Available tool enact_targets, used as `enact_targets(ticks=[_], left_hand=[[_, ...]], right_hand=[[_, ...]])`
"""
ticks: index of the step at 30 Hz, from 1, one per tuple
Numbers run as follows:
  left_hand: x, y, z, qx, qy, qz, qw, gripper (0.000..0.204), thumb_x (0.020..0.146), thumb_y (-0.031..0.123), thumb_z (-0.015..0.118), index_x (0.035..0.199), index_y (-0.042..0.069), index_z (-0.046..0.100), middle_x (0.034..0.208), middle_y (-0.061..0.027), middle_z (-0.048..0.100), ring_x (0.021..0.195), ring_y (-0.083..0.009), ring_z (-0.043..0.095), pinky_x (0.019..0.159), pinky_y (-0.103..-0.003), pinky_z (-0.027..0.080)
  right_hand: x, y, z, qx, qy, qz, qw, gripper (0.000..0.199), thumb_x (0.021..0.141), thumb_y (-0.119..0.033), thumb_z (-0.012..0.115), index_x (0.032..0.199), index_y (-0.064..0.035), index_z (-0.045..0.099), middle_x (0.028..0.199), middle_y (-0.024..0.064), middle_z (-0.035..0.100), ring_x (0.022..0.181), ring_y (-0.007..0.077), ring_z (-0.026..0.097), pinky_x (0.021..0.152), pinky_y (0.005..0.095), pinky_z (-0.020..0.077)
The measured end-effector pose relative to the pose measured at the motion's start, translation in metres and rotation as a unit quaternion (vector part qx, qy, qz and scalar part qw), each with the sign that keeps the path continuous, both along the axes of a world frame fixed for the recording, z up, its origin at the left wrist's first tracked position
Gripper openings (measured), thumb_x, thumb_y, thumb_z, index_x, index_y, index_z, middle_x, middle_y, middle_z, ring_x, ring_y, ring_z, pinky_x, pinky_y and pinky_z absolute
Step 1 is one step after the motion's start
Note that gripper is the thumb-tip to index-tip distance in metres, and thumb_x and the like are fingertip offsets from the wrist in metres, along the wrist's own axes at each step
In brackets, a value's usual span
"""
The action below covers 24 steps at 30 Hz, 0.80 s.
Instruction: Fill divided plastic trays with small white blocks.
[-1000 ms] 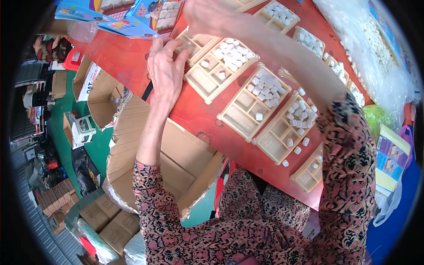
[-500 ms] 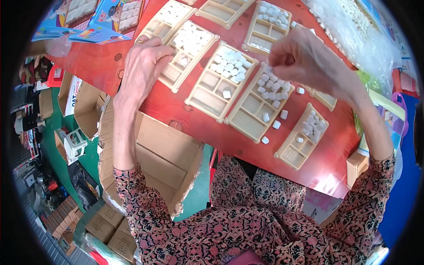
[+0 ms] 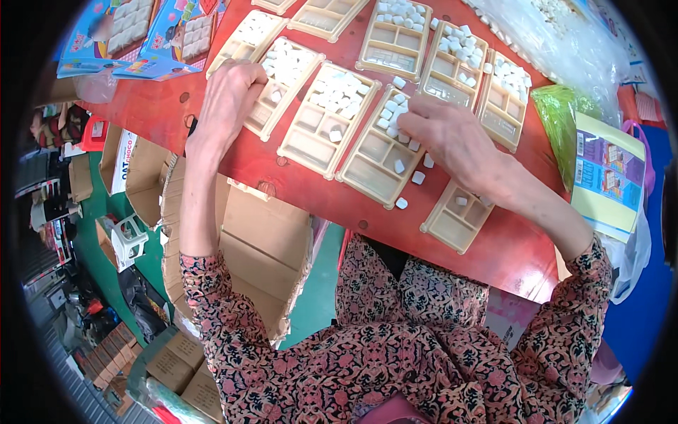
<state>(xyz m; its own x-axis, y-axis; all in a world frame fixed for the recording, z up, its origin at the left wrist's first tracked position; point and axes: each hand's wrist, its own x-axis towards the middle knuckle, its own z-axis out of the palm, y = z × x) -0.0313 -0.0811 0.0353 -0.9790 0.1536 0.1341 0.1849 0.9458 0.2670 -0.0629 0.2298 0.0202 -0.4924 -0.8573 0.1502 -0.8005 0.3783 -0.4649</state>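
Right hand (image 3: 452, 138) curled over white tiles (image 3: 393, 114) in a cream tray (image 3: 385, 148), grip unclear. Left hand (image 3: 229, 99) flat on another tray (image 3: 282, 81), fingers loosely spread, holding nothing

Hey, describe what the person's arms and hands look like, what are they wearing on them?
Both hands are bare: no gloves, and no rings or watch that I can make out on the left hand or the right hand. The forearms are uncovered too. The sleeves are pushed up near the elbows; they belong to a dark top with a dense floral print in pink and tan, the same on both arms.
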Motion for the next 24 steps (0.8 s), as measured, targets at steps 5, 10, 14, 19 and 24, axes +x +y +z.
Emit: enact_targets(ticks=[5,10,14,19,24], left_hand=[[0.007,0.021,0.015,0.026,0.117,0.043,0.992,0.004,0.074,-0.002,0.062,0.078,-0.003,0.061,0.076,-0.0144,0.063,0.075,-0.0290,0.060,0.068,-0.037,0.047],[0.025,0.076,0.015,0.329,-0.045,-0.033,0.943,0.004,0.077,0.002,0.065,0.078,-0.001,0.062,0.073,-0.0054,0.061,0.071,-0.0147,0.056,0.064,-0.029,0.045],[0.020,0.106,-0.003,0.271,-0.044,-0.134,0.952,0.014,0.071,-0.008,0.062,0.083,-0.002,0.060,0.074,-0.0141,0.058,0.073,-0.0310,0.057,0.063,-0.039,0.044],[0.019,0.115,-0.009,0.214,-0.013,-0.151,0.965,0.021,0.071,-0.009,0.061,0.090,-0.001,0.060,0.078,-0.0167,0.057,0.074,-0.0336,0.057,0.063,-0.044,0.044],[0.032,0.090,0.000,0.222,0.026,-0.064,0.973,0.027,0.071,-0.007,0.066,0.097,0.000,0.066,0.080,-0.0145,0.061,0.074,-0.0297,0.058,0.065,-0.040,0.046]], right_hand=[[-0.002,0.002,0.001,-0.031,0.023,0.000,0.999,0.009,0.071,-0.004,0.056,0.072,0.0019,0.049,0.082,0.0147,0.053,0.078,0.0321,0.058,0.064,0.0405,0.0494],[-0.009,0.003,0.010,-0.061,-0.073,-0.081,0.992,0.005,0.076,-0.002,0.056,0.079,0.0026,0.056,0.084,0.0132,0.057,0.082,0.0333,0.059,0.066,0.0415,0.0479],[-0.029,-0.010,0.009,-0.103,0.011,-0.079,0.991,0.007,0.075,-0.001,0.056,0.081,0.0019,0.059,0.080,0.0126,0.056,0.081,0.0329,0.059,0.066,0.0401,0.0470],[-0.049,-0.020,-0.011,-0.084,0.099,0.005,0.992,0.007,0.075,-0.004,0.055,0.080,-0.0011,0.058,0.078,0.0117,0.054,0.081,0.0309,0.057,0.068,0.0391,0.0456],[-0.054,-0.020,-0.013,-0.060,0.096,0.022,0.993,0.004,0.077,-0.005,0.051,0.077,-0.0016,0.054,0.080,0.0126,0.054,0.083,0.0315,0.056,0.069,0.0395,0.0446]])
